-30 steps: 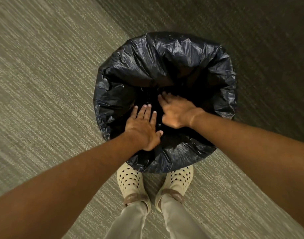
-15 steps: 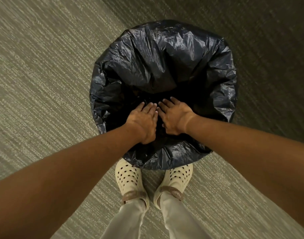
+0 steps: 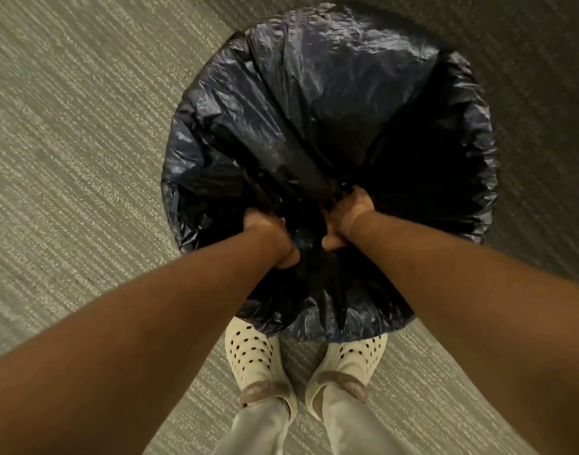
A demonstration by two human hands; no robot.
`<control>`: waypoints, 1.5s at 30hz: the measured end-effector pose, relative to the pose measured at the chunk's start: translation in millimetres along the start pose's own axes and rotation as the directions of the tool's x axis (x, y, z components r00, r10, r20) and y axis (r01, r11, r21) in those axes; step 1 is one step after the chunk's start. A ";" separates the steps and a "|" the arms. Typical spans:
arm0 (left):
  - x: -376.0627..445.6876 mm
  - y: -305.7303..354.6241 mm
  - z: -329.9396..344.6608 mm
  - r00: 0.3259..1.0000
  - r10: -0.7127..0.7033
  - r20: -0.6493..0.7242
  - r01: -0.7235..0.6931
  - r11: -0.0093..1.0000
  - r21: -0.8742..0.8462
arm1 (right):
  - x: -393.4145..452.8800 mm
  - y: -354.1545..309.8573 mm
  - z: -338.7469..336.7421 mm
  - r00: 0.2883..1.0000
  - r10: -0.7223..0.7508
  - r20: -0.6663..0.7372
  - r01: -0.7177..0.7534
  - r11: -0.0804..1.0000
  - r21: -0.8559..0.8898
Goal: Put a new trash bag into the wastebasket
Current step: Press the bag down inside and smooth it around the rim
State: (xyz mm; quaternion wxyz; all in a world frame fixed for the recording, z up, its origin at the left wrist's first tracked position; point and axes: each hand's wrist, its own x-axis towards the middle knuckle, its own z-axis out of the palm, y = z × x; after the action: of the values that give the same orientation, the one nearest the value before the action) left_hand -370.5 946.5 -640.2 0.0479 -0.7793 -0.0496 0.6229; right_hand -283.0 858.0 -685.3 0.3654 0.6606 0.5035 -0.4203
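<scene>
Hands are reaching down into the mouth of the black trash bag (image 3: 330, 103), which is draped over the wastebasket so fully that the basket itself is hidden under the plastic. The left hand (image 3: 270, 239) is sitting at the near-left part of the bag's opening, its fingers curled out of sight into the dark film, so it is gripping a fold of the bag there. The right hand (image 3: 345, 218) is lying just beside it, a little farther into the bag, likewise closed on gathered plastic, with a taut ridge of film running up and away from it toward the bag's far-left edge. The two hands are staying close together but not touching, with a small bunch of glossy plastic showing between them. All around the hands the bag is spreading outward, its wrinkled rim folding over the outside on every side. The bag is standing on grey striped carpet (image 3: 84, 159). Just on the near side of the bag, partly tucked under its overhanging edge, two cream perforated clogs (image 3: 252, 356) are pointing toward it, with pale trouser legs (image 3: 258, 431) rising from them.
</scene>
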 end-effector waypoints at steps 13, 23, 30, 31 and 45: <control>-42.5 -2.6 -8.6 0.986 0.098 -0.138 -0.119 0.980 -0.160 | -34.6 31.9 -64.2 0.990 0.085 -0.115 0.024 0.695 0.719; -42.3 -7.5 -15.0 0.974 0.069 -0.215 -0.112 0.974 -0.196 | -42.7 -9.4 -0.5 0.986 -0.154 0.058 0.129 0.944 0.303; -32.5 4.8 -11.1 0.992 0.076 -0.105 -0.092 0.982 -0.163 | -24.7 -13.6 -6.3 0.955 -0.030 -0.295 0.163 0.883 0.439; -32.6 4.8 -11.5 0.993 0.081 -0.089 -0.093 0.984 -0.151 | -19.9 -14.4 -4.7 0.960 -0.035 -0.278 0.158 0.886 0.436; -43.1 -18.4 -49.5 0.879 -0.106 -0.465 -0.184 0.824 -0.536 | -36.5 -6.0 -3.7 0.983 -0.182 0.033 0.169 0.953 0.250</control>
State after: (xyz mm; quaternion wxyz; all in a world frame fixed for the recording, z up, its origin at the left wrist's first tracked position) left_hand -332.0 958.2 -585.2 -0.1873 -0.8871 -0.2021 0.3703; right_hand -293.2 849.6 -650.6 0.2557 0.6415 0.4939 -0.5284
